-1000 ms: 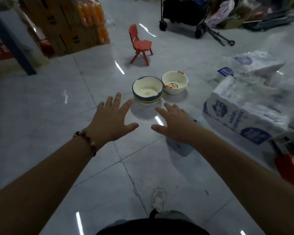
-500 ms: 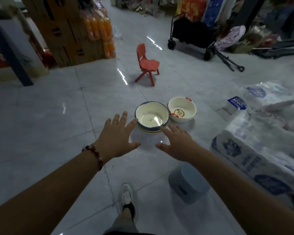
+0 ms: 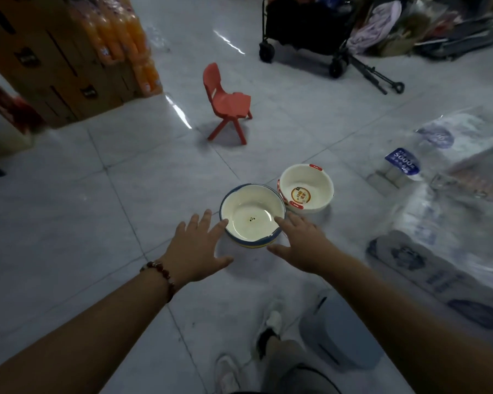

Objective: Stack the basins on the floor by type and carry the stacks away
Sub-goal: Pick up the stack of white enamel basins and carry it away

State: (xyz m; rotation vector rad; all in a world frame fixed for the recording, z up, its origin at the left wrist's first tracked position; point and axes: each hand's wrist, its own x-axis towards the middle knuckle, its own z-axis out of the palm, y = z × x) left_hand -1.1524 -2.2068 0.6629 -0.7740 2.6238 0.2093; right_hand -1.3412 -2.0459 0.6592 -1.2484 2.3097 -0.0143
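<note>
While both arms are stretched out over the pale grey tiled floor (image 3: pixel 69 211), the left hand (image 3: pixel 195 248) and the right hand (image 3: pixel 299 245) sit on either side of the round cream basin with the blue rim and yellow stripe (image 3: pixel 252 216). Left grip is released, fingers spread and straight, fingertips right at the basin's left rim; can't honestly tell if they're touching it. Right grip is released too, fingers straight, reaching over the basin's right rim, thumb pointing left below it. Neither hand is holding anything. There's a dark red beaded bracelet (image 3: pixel 161 275) on the left wrist.

Just to the right and slightly farther off is the second one, a round cream basin with red rim tabs and a round sticker inside (image 3: pixel 306 187). Its rim looks to be touching the blue one, or very nearly.

Farther back stands a small red plastic chair (image 3: pixel 228 102). Far left are stacked brown cardboard boxes (image 3: pixel 54 61), far right a black wheeled cart (image 3: pixel 305 27). Plastic-wrapped white packs (image 3: pixel 427 260) lie along the right, with a pale blue upturned container (image 3: pixel 342 334) near the person's feet.
</note>
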